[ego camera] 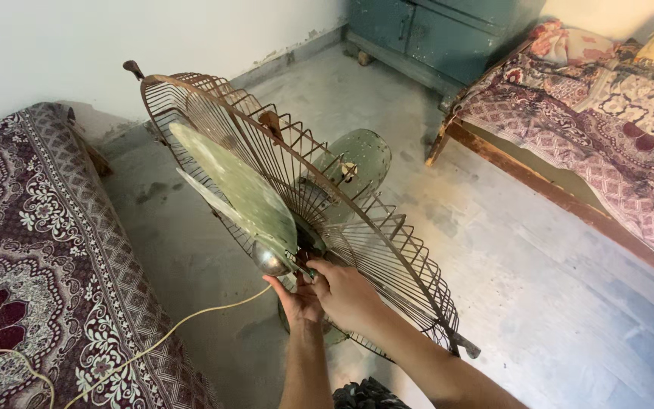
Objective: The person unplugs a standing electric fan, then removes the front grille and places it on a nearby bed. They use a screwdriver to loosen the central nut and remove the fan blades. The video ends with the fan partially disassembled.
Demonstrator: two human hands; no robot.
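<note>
1. Near us, our left hand (297,301) sits palm up under the fan hub (272,260), fingers half curled and cupping it; forearm rises straight from the frame bottom.
2. Our right hand (346,291) comes in beside the hub, fingertips pinched on a small part at the hub's centre; wrist bent inward, forearm angled from lower right.
3. The fan (289,204) is tilted over the grey floor (539,273). We judge it heavy and stiff, its rusty wire guard (387,250) rough and bendable, so the hub or the guard rim is the place to grip.
4. The green blade (232,182) reaches up-left from the hub, thin-edged.
5. A yellowish cord (191,318) trails left of the hub over the patterned bed cover (32,265).
6. Beyond the fan: a wooden-framed bed (569,197) and a blue-green cabinet (433,30).
</note>
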